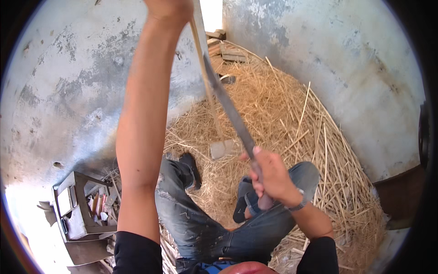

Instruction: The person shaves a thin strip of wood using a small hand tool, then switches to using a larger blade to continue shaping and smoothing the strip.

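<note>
My left hand is raised high at the top edge, its fingers mostly cut off by the picture's rim. From it a thin pale bamboo strip hangs down, its lower part blurred. In front of my lap, my right hand is closed round the handle of a long, narrow grey knife. The blade slants up and to the left, its far end meeting or overlapping the strip; whether they touch, I cannot tell. A watch is on my right wrist.
Bamboo shavings cover the floor, with long split strips along the right. A pale flat block lies between my feet. At the left stands a battered stool-like frame holding scraps. Stained walls enclose the corner; wood pieces lie at the back.
</note>
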A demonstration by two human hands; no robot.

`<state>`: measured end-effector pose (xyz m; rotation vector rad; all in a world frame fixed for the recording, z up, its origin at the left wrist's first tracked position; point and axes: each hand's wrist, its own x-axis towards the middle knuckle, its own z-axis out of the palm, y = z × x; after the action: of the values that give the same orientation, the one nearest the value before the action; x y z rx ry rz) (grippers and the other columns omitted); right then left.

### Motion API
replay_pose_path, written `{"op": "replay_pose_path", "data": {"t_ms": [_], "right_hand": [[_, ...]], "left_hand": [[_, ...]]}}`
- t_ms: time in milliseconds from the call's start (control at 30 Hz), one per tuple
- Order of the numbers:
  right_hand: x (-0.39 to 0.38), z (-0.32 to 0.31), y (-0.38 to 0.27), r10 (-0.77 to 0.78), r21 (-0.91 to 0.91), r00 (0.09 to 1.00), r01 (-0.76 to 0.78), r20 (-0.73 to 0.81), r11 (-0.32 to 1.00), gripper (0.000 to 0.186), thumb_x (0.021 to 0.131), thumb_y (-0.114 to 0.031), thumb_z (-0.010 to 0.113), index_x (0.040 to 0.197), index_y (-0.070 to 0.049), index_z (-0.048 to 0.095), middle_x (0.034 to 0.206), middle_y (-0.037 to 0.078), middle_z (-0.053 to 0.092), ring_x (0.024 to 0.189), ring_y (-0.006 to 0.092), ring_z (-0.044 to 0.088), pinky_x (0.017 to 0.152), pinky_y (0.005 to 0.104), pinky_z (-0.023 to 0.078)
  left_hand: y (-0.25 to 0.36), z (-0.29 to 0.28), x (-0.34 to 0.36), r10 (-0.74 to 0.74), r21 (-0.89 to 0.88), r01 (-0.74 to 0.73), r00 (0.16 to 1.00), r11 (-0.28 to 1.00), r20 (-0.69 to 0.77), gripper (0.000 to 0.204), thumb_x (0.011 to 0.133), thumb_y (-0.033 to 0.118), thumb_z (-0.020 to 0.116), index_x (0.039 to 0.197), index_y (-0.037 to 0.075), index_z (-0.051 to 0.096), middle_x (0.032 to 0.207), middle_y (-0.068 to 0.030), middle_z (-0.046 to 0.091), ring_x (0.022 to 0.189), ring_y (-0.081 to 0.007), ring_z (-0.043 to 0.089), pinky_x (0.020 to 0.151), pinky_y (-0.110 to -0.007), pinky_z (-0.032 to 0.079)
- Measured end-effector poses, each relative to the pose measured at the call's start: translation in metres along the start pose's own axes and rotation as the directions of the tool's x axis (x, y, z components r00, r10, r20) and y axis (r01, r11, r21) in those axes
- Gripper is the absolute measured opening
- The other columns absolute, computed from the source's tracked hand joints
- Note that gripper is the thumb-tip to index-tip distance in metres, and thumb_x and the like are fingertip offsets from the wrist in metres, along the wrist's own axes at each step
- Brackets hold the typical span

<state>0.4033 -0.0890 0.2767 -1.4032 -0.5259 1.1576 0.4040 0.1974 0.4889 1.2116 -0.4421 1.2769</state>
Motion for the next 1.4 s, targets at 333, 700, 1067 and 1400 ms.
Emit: {"op": "replay_pose_path", "data": {"t_ms": [333, 700, 1067, 1400], "right_hand": [[0.058, 0.015, 0.048, -0.519, -0.552, 0.854, 0.425, -0.018, 0.718, 0.040, 0.113, -0.032, 0.047, 0.106, 0.002, 0.066, 0.070, 0.019, 0.062, 0.060, 0.0325, 0.062, 0.061, 0.0441, 0.049], [0.064, 0.029, -0.017, -0.468, -0.337, 0.879, 0.415, -0.092, 0.845, 0.040, 0.113, -0.032, 0.049, 0.107, 0.004, 0.067, 0.059, 0.012, 0.054, 0.056, 0.0183, 0.057, 0.056, 0.0393, 0.044], [0.193, -0.022, 0.357, -0.454, -0.914, 0.889, 0.135, -0.059, 0.383, 0.041, 0.109, -0.030, 0.048, 0.094, 0.004, 0.066, 0.071, 0.025, 0.067, 0.072, 0.0447, 0.069, 0.069, 0.0554, 0.053], [0.165, 0.021, 0.146, -0.055, -0.218, 0.975, 0.008, -0.213, 0.976, 0.051, 0.110, -0.043, 0.049, 0.105, 0.003, 0.071, 0.062, 0.010, 0.059, 0.046, 0.0196, 0.060, 0.045, 0.0367, 0.049]], "left_hand": [[0.015, 0.012, 0.000, -0.018, 0.005, 0.018, 0.999, 1.000, -0.042, 0.054, 0.097, 0.063, 0.052, 0.076, 0.014, 0.048, 0.060, 0.0057, 0.028, 0.048, -0.0086, 0.019, 0.047, -0.029, 0.013], [0.022, -0.036, 0.009, 0.083, -0.063, -0.086, 0.995, 0.994, -0.050, 0.055, 0.098, 0.064, 0.052, 0.080, 0.012, 0.047, 0.062, 0.0048, 0.028, 0.050, -0.0087, 0.020, 0.048, -0.029, 0.014], [0.023, -0.045, 0.012, 0.063, -0.057, -0.066, 0.997, 0.996, -0.043, 0.057, 0.097, 0.066, 0.053, 0.082, 0.011, 0.049, 0.061, 0.0055, 0.028, 0.048, -0.0081, 0.022, 0.046, -0.027, 0.015], [0.048, -0.102, 0.022, -0.015, -0.269, 0.147, 0.898, 0.952, 0.440, 0.054, 0.102, 0.060, 0.058, 0.095, 0.006, 0.053, 0.069, 0.0019, 0.034, 0.049, -0.0086, 0.027, 0.045, -0.025, 0.029]]}}
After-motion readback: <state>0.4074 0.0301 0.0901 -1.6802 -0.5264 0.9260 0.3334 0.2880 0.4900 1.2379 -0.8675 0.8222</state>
